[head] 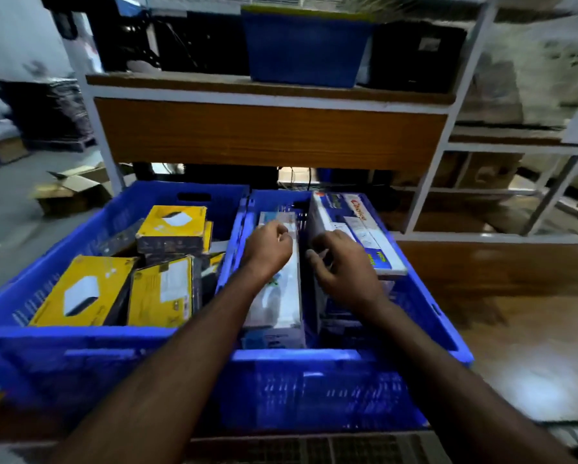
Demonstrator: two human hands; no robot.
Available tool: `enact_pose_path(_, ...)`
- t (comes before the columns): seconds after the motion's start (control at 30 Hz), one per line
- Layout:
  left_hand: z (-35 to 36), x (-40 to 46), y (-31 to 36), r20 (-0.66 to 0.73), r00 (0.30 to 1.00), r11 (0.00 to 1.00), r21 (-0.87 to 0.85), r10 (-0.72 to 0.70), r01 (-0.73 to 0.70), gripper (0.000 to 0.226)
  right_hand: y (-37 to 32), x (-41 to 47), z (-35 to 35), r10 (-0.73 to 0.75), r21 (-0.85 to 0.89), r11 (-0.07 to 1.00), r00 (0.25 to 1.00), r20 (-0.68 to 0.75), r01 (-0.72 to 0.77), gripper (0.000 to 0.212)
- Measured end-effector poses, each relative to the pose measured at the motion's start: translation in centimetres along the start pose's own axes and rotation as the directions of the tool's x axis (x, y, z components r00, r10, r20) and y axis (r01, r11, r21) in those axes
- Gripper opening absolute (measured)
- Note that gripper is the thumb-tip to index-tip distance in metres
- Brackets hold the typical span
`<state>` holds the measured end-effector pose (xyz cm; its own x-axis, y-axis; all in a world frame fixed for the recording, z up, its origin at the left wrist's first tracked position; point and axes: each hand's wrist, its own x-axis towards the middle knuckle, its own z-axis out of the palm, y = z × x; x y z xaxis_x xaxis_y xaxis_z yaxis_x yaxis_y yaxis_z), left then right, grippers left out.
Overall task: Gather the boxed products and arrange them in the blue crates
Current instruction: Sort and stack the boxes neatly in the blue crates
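Fingers on both hands are curled over the boxes in the right blue crate (347, 358).

Left hand (270, 246) sits on the long white box (275, 306), whether it's gripping I can't tell; right hand (342, 266) half-curled at the tilted white box (354, 226) at 1 o'clock, grip also unclear. Left blue crate (73, 343) at 9 o'clock is already stuffed with yellow boxes (83, 293), so I reckon we're well along, just tidying.

Blue crates (80, 333), yellow-and-black boxes (80, 289), white boxes (357, 226)
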<state>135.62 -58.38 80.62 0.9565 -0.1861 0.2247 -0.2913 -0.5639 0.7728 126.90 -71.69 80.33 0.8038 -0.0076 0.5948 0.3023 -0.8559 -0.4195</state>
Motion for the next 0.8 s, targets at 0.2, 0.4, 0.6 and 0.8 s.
enact_pose_path(0.2, -0.8, 0.3, -1.4, 0.036, 0.998, 0.986, -0.156, -0.052, 0.057, 0.021, -0.8, 2.6, 2.9, 0.126, -0.089, 0.99, 0.964, 0.235, -0.108, 0.026)
enact_pose_path(0.4, -0.8, 0.7, -2.1, -0.131, 0.991, 0.989, -0.146, 0.003, -0.022, 0.03, -3.3, 4.4, 5.6, 0.323, -0.348, 0.924, 0.816, 0.48, -0.161, 0.038)
enact_pose_path(0.6, -1.1, 0.6, -2.5, -0.104, 0.994, 0.965, -0.263, -0.042, 0.014, 0.03, -3.1, 2.9, 10.6, 0.455, -0.456, 0.876, 0.582, 0.674, -0.156, 0.065)
enact_pose_path(0.8, -1.3, 0.2, -2.3, -0.077, 0.997, 0.969, -0.244, 0.001, -0.02, 0.031, -2.7, 2.2, 8.8, 0.544, -0.522, 0.815, 0.645, 0.536, -0.253, 0.088)
